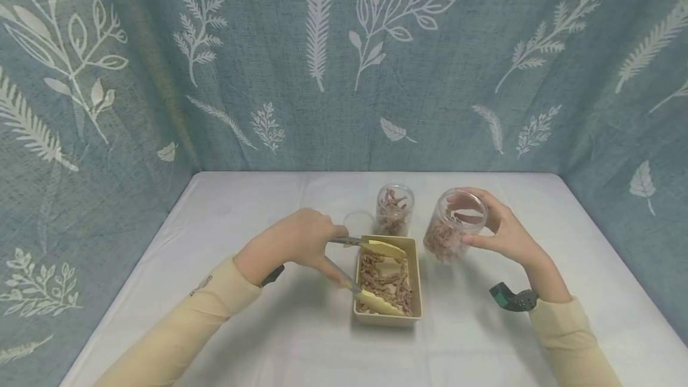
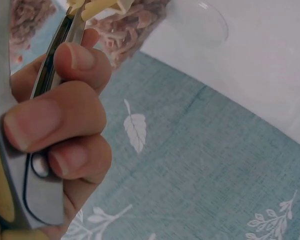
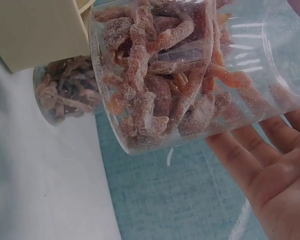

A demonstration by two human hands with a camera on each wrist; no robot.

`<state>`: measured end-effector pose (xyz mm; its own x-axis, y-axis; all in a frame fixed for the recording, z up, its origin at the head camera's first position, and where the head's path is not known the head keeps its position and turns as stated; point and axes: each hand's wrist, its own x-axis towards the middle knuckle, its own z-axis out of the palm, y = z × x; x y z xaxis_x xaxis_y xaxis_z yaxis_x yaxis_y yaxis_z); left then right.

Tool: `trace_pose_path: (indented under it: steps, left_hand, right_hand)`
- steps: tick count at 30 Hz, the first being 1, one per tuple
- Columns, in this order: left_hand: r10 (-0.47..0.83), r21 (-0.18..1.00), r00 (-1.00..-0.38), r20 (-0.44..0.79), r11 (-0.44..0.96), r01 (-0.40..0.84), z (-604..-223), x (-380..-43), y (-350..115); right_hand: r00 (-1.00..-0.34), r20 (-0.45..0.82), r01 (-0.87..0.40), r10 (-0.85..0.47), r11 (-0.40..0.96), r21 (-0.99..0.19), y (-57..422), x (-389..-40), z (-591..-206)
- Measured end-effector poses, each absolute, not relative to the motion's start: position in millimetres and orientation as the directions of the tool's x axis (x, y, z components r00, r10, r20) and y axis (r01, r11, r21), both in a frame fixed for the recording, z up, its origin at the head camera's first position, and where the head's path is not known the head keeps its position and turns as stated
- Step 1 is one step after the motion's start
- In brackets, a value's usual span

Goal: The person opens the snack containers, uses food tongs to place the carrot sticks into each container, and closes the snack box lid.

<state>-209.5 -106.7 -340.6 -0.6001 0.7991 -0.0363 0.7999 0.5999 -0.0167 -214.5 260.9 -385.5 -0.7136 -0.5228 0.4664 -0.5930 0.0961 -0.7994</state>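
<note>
My left hand (image 1: 306, 240) grips metal tongs (image 2: 45, 70) with pale yellow tips (image 1: 384, 248). The tips are spread apart over a cream rectangular box (image 1: 387, 319) that holds brown dried strips (image 1: 384, 279). In my right hand (image 1: 502, 229) is a clear jar (image 1: 446, 226), tilted and lidless, held just right of the box. Its lower part contains reddish-brown, sugar-dusted dried strips (image 3: 155, 75), seen close up in the right wrist view. The fingers and thumb curl round the jar's upper part.
A second clear jar (image 1: 395, 208) with similar strips stands behind the box. A clear round lid (image 1: 358, 220) lies on the white tabletop (image 1: 242, 196) left of that jar. A blue-green leaf-patterned curtain (image 1: 322, 124) hangs at the back and sides.
</note>
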Motion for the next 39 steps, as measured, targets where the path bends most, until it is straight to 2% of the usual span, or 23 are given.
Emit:
trace_pose_path:
  steps: [8, 19, 30, 39]
  left_hand:
    - [0.773, -0.089, -0.61, -0.172, 0.605, 0.792, -347, -214, -95]
    - [0.776, -0.094, -0.615, -0.141, 0.608, 0.789, -348, -210, -90]
    - [0.704, -0.163, -0.692, -0.162, 0.673, 0.722, -340, -200, -79]
    - [0.678, -0.183, -0.703, -0.212, 0.68, 0.71, -342, -201, -72]
  right_hand:
    - [-0.725, 0.462, -0.588, -0.51, 0.111, -0.801, 261, -213, -385]
    - [-0.725, 0.449, -0.596, -0.522, 0.15, -0.789, 260, -215, -385]
    - [-0.732, 0.422, -0.583, -0.535, 0.172, -0.794, 257, -214, -385]
    - [-0.723, 0.428, -0.596, -0.542, 0.178, -0.783, 258, -214, -387]
